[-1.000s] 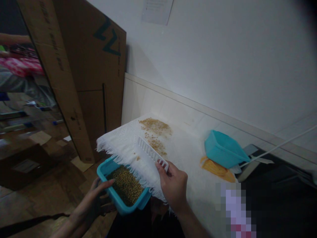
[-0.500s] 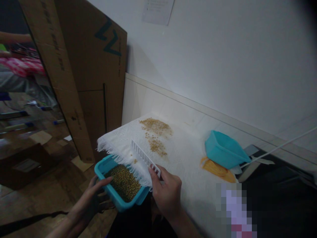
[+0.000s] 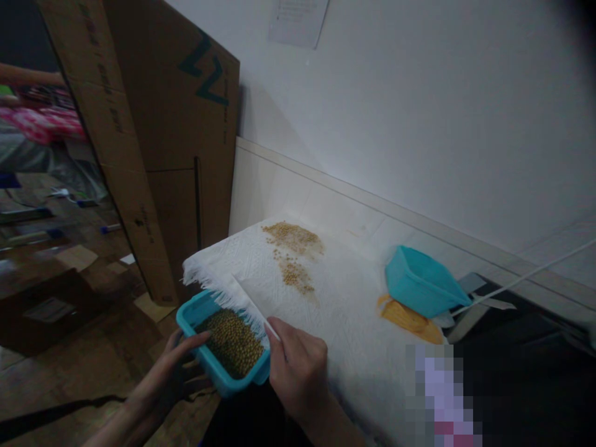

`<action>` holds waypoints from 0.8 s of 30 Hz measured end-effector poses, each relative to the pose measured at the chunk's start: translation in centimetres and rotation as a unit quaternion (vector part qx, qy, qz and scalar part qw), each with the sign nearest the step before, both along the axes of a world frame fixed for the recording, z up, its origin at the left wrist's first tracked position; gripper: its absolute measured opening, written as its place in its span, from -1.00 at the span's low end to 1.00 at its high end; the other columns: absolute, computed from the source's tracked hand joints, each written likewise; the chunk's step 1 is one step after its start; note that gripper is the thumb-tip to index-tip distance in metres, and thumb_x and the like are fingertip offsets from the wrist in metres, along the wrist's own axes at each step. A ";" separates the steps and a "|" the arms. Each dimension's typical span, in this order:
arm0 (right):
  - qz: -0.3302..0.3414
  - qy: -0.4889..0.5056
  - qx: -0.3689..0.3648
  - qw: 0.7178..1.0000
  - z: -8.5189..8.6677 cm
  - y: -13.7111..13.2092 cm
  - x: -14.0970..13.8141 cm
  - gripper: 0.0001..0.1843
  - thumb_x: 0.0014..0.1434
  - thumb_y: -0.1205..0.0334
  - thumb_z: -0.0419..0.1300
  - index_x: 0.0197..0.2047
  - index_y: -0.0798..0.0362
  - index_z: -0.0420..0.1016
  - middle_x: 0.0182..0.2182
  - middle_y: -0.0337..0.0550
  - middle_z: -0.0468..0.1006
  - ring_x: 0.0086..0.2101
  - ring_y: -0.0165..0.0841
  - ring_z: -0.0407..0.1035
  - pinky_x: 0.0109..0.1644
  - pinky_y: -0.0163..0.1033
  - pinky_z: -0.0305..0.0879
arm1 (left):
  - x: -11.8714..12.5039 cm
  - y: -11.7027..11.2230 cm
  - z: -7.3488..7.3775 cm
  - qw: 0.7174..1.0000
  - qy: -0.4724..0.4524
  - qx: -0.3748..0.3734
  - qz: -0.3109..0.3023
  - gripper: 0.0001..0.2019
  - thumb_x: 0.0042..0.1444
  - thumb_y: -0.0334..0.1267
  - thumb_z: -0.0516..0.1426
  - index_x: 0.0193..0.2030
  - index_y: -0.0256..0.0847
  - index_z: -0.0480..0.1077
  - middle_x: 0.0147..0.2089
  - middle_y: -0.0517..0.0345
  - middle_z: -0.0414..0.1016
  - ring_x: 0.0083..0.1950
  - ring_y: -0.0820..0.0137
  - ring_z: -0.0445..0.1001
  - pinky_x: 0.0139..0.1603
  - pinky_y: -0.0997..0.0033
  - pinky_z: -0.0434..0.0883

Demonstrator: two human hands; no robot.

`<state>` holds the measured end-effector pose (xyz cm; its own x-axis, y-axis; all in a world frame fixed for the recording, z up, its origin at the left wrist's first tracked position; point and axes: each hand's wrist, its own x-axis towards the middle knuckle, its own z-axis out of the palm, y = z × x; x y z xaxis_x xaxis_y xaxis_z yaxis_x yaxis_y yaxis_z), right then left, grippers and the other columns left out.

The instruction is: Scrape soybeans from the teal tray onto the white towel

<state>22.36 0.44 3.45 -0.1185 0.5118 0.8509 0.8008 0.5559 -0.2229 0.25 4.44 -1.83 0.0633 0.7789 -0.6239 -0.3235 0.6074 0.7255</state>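
Observation:
My left hand grips the left side of a turquoise plastic container, thumb over its rim. Inside it lies a heap of yellowish soybeans. The container is held just below the fringed edge of a white cloth. In my right hand is a white slotted plastic strip, turned nearly edge-on and resting along the cloth's fringe above the container. Farther back on the cloth, more soybeans lie scattered in two patches.
A second turquoise container stands at the right, beside a folded orange-yellow cloth. A tall cardboard box rises at the left against the white wall. At far left a person's arm shows.
My right hand has moved left and toward the container, tilting the slotted strip edge-on at the fringe. The few beans beside the strip no longer show on the cloth. My left hand stays put.

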 end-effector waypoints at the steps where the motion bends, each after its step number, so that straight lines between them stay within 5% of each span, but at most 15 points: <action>1: 0.013 -0.003 -0.001 1.000 0.0 -0.3 -0.2 -0.68 0.44 0.52 0.08 0.00 0.19 0.68 -0.31 0.04 0.82 -0.42 -0.25 0.74 -0.25 -0.29 0.71 | 0.0 0.0 0.0 1.000 -0.001 0.001 0.000 -0.30 0.18 -0.10 0.42 0.41 0.10 0.28 0.04 -0.01 0.62 -0.17 0.07 0.74 -0.08 -0.07 0.71; 7: 0.041 0.020 -0.003 0.999 0.4 -1.5 -1.3 -0.65 0.42 0.50 0.07 0.02 0.17 0.69 -0.32 0.03 0.82 -0.40 -0.23 0.76 -0.27 -0.29 0.71 | 0.1 -0.1 -0.3 1.000 0.007 0.005 0.000 -0.23 0.16 -0.05 0.43 0.45 0.12 0.25 -0.02 -0.01 0.64 -0.16 0.00 0.76 -0.12 -0.03 0.70; 12: -0.058 0.107 -0.044 0.992 1.3 -0.8 1.8 -0.72 0.48 0.21 0.25 -0.17 0.12 0.78 -0.41 -0.03 0.80 -0.49 -0.27 0.71 -0.33 -0.36 0.63 | 0.1 0.0 -0.3 1.000 -0.001 0.003 0.004 -0.30 0.16 -0.11 0.43 0.39 0.09 0.30 -0.05 0.03 0.65 -0.17 0.05 0.76 -0.09 0.02 0.71; 15: -0.107 0.223 -0.127 0.961 1.8 0.5 5.6 -0.64 0.40 0.01 0.34 -0.27 0.12 0.79 -0.45 -0.06 0.79 -0.53 -0.27 0.66 -0.45 -0.36 0.54 | 0.4 -0.2 -0.2 1.000 0.005 -0.004 0.013 -0.28 0.14 -0.17 0.45 0.39 0.09 0.28 0.02 0.00 0.66 -0.20 0.11 0.77 -0.12 0.11 0.70; 18: -0.112 0.366 -0.146 0.912 1.8 2.0 8.5 -0.56 0.25 -0.14 0.43 -0.21 0.13 0.80 -0.33 0.01 0.83 -0.36 -0.14 0.73 -0.29 -0.20 0.65 | 0.9 -0.5 -0.6 1.000 0.011 -0.013 0.005 -0.17 0.08 -0.13 0.49 0.44 0.10 0.24 0.03 -0.04 0.66 -0.21 0.09 0.76 -0.17 0.12 0.69; 24: -0.042 0.449 -0.222 0.864 -0.5 5.0 9.0 -0.49 0.06 -0.20 0.50 -0.22 0.13 0.81 -0.33 0.03 0.83 -0.37 -0.11 0.72 -0.25 -0.10 0.67 | 1.9 -1.0 -2.5 1.000 0.016 -0.021 -0.008 -0.17 0.01 -0.04 0.51 0.38 0.20 0.28 -0.15 0.13 0.66 -0.22 0.04 0.76 -0.14 0.00 0.72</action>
<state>31.33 5.44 2.97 0.5422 0.7857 0.2979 0.2275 0.2040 -0.9522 2.10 3.44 -4.35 0.0540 0.7517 -0.6573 -0.2904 0.6417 0.7099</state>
